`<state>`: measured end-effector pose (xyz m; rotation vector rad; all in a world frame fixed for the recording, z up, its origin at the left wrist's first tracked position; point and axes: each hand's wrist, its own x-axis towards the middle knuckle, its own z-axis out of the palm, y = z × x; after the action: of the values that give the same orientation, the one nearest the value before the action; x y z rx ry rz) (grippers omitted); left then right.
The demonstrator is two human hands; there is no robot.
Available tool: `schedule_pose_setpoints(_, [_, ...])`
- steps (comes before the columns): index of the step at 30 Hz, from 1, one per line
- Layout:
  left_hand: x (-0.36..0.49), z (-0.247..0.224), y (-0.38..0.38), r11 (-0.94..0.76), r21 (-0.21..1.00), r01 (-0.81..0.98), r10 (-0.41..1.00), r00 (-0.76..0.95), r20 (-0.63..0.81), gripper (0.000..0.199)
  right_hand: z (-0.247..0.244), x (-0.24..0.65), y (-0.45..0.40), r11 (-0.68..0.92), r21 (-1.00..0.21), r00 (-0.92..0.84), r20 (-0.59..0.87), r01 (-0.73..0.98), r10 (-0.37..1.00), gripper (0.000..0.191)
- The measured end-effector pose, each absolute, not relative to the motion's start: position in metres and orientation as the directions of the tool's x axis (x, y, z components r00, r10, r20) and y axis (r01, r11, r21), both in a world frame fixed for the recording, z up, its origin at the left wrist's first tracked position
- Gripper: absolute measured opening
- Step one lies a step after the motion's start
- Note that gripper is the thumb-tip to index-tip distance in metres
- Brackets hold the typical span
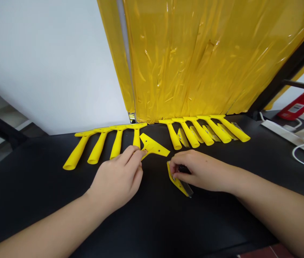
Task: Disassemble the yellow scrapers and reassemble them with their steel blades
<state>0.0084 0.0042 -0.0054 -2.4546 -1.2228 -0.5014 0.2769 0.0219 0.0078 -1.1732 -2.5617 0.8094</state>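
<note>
My left hand reaches across the black table, its fingertips pinching the lower tip of a flat yellow scraper head. My right hand grips a dark object, partly hidden by the fingers, against a yellow scraper piece with a metal blade edge. Behind them, several yellow T-shaped scraper handles lie in a row on the left, and several more lie on the right. Several flat yellow blade pieces sit between the right-hand handles.
A yellow plastic-wrapped panel stands along the table's far edge, next to a white wall. At the far right lie a white power strip, a white cable and a red box.
</note>
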Motion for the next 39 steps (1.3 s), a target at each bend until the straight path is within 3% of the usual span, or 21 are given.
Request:
schedule_pose_setpoints(4, [0.008,-0.006,0.004,-0.566,-0.157,0.809,0.689,0.569,0.448,0.031,0.019,0.279,0.015,0.539,-0.545,-0.674,-0.068,0.643,0.735,0.01])
schedule_pose_setpoints(11, [0.007,-0.007,0.005,-0.581,-0.157,0.798,0.672,0.58,0.461,0.031,0.028,0.278,-0.016,0.636,-0.245,-0.674,-0.116,0.732,0.73,0.005])
schedule_pose_setpoints(15, [0.007,-0.007,0.005,-0.581,-0.153,0.799,0.675,0.579,0.457,0.032,0.023,0.272,-0.025,0.653,-0.151,-0.67,-0.132,0.742,0.731,0.005])
schedule_pose_setpoints(39, [0.006,-0.005,0.007,-0.553,-0.148,0.82,0.695,0.552,0.46,0.031,-0.004,0.26,0.007,0.524,-0.172,-0.529,0.019,0.834,0.848,0.038])
